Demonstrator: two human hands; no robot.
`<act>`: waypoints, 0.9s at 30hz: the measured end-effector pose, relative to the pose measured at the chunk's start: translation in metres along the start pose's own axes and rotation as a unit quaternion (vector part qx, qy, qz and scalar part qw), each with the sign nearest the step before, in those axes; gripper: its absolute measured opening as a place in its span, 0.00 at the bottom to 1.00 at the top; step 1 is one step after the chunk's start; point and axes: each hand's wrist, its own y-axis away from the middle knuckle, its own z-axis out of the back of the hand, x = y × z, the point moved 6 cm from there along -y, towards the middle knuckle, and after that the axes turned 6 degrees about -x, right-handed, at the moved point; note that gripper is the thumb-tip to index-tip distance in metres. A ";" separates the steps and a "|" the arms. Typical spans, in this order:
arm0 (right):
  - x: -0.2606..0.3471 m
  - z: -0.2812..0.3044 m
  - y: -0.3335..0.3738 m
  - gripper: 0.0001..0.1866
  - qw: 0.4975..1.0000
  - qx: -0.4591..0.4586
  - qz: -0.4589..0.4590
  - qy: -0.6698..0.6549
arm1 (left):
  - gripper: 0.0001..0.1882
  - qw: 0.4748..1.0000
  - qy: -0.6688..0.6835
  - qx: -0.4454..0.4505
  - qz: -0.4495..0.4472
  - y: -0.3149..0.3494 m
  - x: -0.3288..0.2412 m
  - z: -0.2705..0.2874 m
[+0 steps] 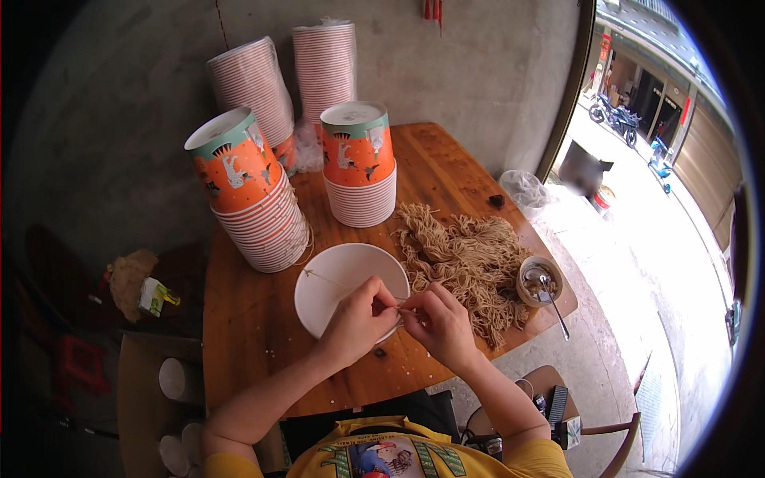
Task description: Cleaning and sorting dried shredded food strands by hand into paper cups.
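Observation:
In front of me on the wooden table, a white paper bucket point(319, 267) lies tipped with its mouth toward me. My left hand point(358, 319) and my right hand point(441, 325) meet over its near right rim. Both are closed in a pinch on a thin tan cord point(327, 279); one length of it trails left across the bucket's mouth. The fingertips hide where the cord's parts meet. Right of the bucket spreads a heap of tan cords point(462, 267), close to my right hand.
Two stacks of orange-and-green printed paper buckets point(247, 183) point(358, 163) stand behind, one with cords hanging from it. Plastic-wrapped stacks point(256, 88) rise against the wall. A small tub point(530, 295) with a spoon sits at the right edge. A cardboard box point(143, 358) holds white containers lower left.

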 end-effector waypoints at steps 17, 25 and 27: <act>-0.036 -0.019 0.020 0.05 0.887 0.025 -0.349 -0.301 | 0.14 0.975 0.177 0.058 0.123 -0.010 0.008 -0.009; -0.032 -0.001 0.009 0.05 0.925 0.005 -0.239 -0.295 | 0.13 0.967 0.189 0.060 0.160 -0.010 0.011 -0.010; -0.015 0.007 -0.003 0.06 0.991 0.034 -0.077 -0.100 | 0.13 0.965 0.193 0.060 0.167 -0.010 0.010 -0.010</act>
